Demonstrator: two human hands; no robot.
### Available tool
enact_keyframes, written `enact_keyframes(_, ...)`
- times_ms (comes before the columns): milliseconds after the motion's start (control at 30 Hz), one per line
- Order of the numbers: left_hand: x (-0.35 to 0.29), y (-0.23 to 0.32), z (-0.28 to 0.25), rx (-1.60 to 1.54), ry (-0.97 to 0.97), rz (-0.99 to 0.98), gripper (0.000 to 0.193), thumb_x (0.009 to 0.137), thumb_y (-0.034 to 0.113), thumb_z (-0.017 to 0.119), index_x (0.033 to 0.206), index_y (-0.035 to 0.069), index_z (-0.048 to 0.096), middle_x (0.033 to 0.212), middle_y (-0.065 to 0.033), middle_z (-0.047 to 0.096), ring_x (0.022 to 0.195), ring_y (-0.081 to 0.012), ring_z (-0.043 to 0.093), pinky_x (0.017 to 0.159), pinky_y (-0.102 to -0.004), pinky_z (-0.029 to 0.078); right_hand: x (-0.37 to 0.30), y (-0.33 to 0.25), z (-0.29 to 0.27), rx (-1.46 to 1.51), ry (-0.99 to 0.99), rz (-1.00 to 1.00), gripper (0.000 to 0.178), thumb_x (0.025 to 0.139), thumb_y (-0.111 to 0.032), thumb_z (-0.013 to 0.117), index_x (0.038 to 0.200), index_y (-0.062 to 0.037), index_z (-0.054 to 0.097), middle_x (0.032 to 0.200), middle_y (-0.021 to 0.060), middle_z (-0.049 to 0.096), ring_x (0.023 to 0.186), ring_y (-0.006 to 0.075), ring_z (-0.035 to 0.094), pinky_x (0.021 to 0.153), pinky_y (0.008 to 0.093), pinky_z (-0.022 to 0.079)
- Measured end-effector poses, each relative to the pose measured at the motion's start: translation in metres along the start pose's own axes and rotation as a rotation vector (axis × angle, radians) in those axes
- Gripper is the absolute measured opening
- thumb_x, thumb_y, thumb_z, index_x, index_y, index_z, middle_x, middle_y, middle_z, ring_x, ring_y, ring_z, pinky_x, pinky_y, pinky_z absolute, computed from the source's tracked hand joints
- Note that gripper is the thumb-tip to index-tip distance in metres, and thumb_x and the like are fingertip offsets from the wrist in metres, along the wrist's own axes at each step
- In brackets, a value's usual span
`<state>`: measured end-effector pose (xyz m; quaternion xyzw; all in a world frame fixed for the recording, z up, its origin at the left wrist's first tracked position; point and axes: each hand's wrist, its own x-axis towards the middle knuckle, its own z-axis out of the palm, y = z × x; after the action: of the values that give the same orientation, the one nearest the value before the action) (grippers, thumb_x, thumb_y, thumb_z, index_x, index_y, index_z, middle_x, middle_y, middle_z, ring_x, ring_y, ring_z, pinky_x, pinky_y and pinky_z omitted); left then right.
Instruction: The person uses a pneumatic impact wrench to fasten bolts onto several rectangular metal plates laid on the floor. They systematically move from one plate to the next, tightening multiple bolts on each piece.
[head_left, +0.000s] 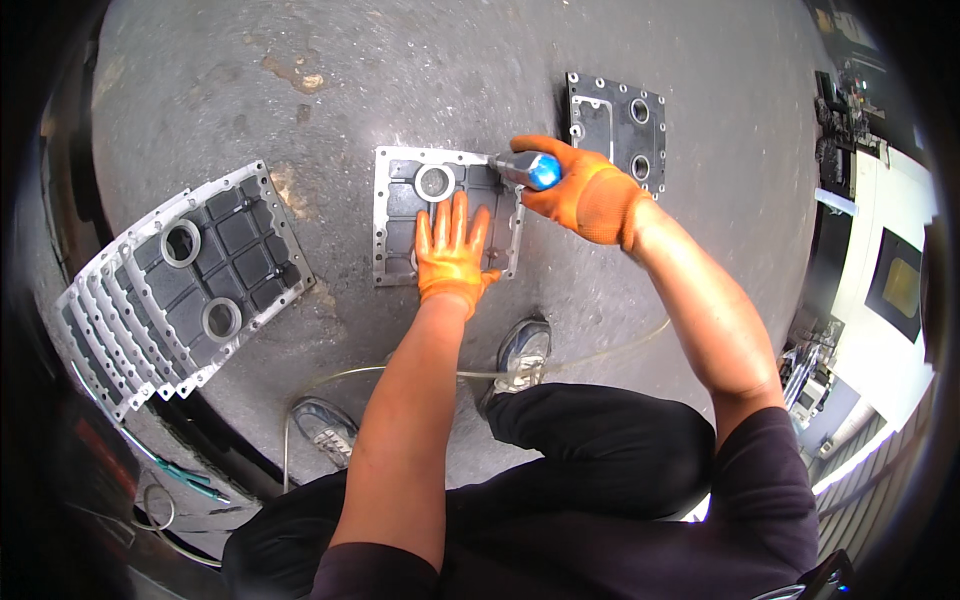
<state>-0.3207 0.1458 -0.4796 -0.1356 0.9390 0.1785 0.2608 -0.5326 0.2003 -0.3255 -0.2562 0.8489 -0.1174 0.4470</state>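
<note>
My left hand (453,258), in an orange glove, lies flat with spread fingers on a metal cover plate (403,160). The plate rests on the floor and has a bright machined rim with bolt holes, dark ribbed recesses and a round ring opening. My right hand (585,195), gloved in orange too, is closed around a hand tool (528,171) with a grey body and a shiny blue end. The tool is at the plate's upper right corner. Its working tip is too small to make out, and the fingers hide part of its body.
Several similar plates (215,265) lie overlapped at the left. A darker plate (620,130) lies beyond my right hand. A clear hose (590,358) crosses the floor by my shoes (523,355). A teal-handled tool (190,478) lies at lower left. White machinery (880,270) stands at right.
</note>
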Motion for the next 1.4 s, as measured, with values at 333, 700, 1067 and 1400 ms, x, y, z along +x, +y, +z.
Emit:
enact_keyframes(333,0.001,0.004,-0.01,-0.048,-0.01,0.011,0.108,0.094,0.072,0.073,0.179,0.025,0.027,0.189,-0.0138,0.011,0.174,-0.0352,0.007,0.137,-0.063,0.001,0.011,-0.008,-0.008,0.233,0.024,0.249,0.069,0.09,-0.027,0.083,0.156,-0.0175,0.062,0.088,0.0076,0.072,0.062,0.0163,0.061,0.056,0.0345,0.053)
enact_keyframes(700,0.05,-0.088,-0.064,-0.073,0.597,0.056,0.053,0.097,0.033,0.078,0.145,0.011,0.067,0.136,-0.0181,0.072,0.128,-0.0387,0.067,0.119,-0.0521,0.045,-0.116,0.094,0.021,0.616,0.033,0.371,0.076,0.095,-0.037,0.082,0.162,-0.0121,0.057,0.107,0.0107,0.077,0.081,0.0166,0.069,0.075,0.0346,0.058)
enact_keyframes(1067,0.1,-0.061,-0.133,0.193,-0.064,-0.155,0.059,0.087,0.043,0.089,0.136,0.014,0.073,0.139,-0.0153,0.072,0.134,-0.0364,0.068,0.115,-0.0483,0.054,-0.121,0.146,0.057,0.663,0.122,0.358,0.069,0.095,-0.025,0.078,0.161,-0.0171,0.058,0.099,0.0071,0.069,0.082,0.0171,0.063,0.072,0.0338,0.051)
enact_keyframes(1400,0.0,-0.084,-0.136,-0.519,-0.115,-0.083,0.045,0.081,0.024,0.091,0.115,0.0,0.072,0.087,-0.0127,0.076,0.083,-0.024,0.074,0.083,-0.0374,0.059,-0.126,0.139,0.054,0.519,0.131,0.319,0.073,0.092,-0.029,0.08,0.161,-0.0182,0.058,0.103,0.0094,0.071,0.083,0.0188,0.064,0.074,0.0354,0.053)
